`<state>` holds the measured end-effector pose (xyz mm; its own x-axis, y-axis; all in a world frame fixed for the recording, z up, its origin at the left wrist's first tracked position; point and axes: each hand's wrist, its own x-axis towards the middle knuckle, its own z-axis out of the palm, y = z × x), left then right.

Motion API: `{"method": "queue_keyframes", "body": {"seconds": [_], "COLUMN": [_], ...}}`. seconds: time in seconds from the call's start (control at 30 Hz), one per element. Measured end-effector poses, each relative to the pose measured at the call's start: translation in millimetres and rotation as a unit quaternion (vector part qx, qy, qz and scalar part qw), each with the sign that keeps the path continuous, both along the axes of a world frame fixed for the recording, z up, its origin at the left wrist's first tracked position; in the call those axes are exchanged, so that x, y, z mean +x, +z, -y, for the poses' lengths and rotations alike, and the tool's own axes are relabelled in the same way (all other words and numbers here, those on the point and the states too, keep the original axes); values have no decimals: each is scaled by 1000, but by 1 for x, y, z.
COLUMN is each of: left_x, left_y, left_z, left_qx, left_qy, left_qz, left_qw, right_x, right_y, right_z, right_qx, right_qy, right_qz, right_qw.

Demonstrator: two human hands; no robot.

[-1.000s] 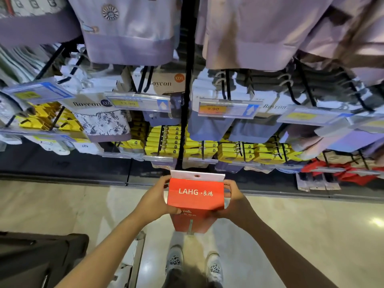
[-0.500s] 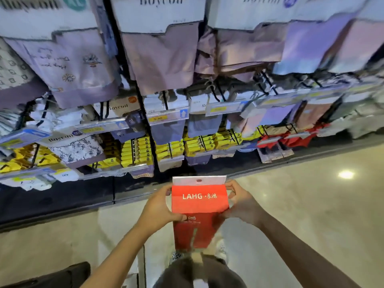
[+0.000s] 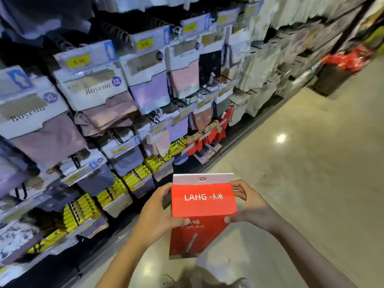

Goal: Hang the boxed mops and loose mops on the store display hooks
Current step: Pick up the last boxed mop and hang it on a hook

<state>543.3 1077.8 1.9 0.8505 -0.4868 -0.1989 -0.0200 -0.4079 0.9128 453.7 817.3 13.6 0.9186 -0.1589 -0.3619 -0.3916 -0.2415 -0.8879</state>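
A red boxed mop [image 3: 202, 206] with white "LAHG" lettering and a white hang tab with a round hole is held upright in front of me, over the floor. My left hand [image 3: 158, 213] grips its left edge, thumb across the red front. My right hand [image 3: 251, 204] grips its right edge, fingers curled behind the top and thumb on the front. The display hooks [image 3: 116, 32] jut out of the wall rack up and to the left, all loaded with packs. No loose mops are in view.
The rack [image 3: 99, 113] along the left carries white "Boycon" garment packs, yellow packs lower down and price tags. Red goods on a dark bin [image 3: 340, 65] stand far right. Beige shiny floor [image 3: 301, 173] stretches to the right. My shoes show at the bottom.
The view has swung right and along the aisle, so the rack now slants away to the left. Both hands keep the same hold on the red box.
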Motion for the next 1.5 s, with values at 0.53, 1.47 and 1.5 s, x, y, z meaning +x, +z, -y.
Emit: {"method": "queue_keyframes", "body": {"seconds": [0.53, 1.47, 1.5], "left_x": [-68, -201, -207], "left_y": [86, 121, 123], "left_z": [287, 848, 867], "left_qx": [-52, -169, -170], "left_qy": [-220, -601, -614], "left_qz": [51, -16, -14], "left_qw": [973, 781, 771], "right_x": [-180, -365, -371], "right_y": [58, 99, 102], "right_z": [211, 546, 558], "right_qx": [-7, -153, -153], "right_qy": [-245, -671, -681], "right_qz": [130, 175, 173], "right_qw": [961, 705, 695]}}
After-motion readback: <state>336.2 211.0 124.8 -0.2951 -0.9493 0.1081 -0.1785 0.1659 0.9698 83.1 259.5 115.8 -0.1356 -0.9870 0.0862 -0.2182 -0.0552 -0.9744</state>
